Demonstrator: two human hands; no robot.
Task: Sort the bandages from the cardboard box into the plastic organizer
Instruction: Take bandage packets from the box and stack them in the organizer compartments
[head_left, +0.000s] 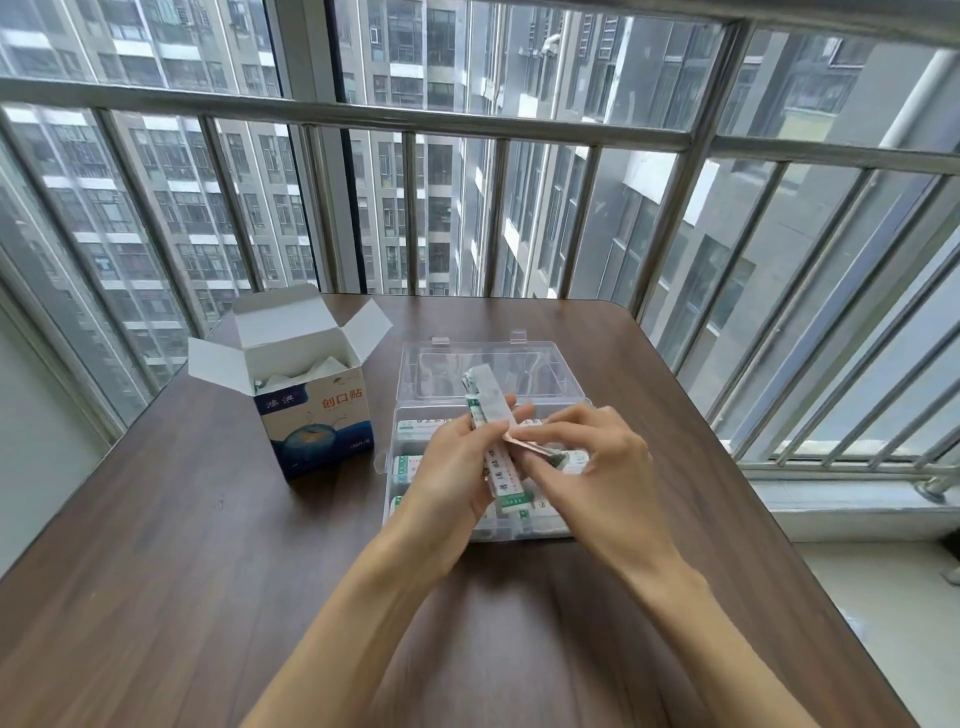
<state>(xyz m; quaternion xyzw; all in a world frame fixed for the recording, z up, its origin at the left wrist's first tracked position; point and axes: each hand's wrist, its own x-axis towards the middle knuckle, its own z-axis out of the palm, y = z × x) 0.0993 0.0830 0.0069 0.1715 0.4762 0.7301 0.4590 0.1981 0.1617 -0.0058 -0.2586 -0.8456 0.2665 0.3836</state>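
Observation:
A clear plastic organizer lies open on the table, its lid folded back; several wrapped bandages lie in its compartments. Above it my left hand grips a stack of white-and-green bandage strips held upright. My right hand pinches one tan bandage at the side of that stack. The blue-and-white cardboard box stands open to the left of the organizer, with white wrappers showing inside.
The dark wooden table stands against a metal balcony railing with windows behind. A grey ledge runs along the right side, below the table's right edge.

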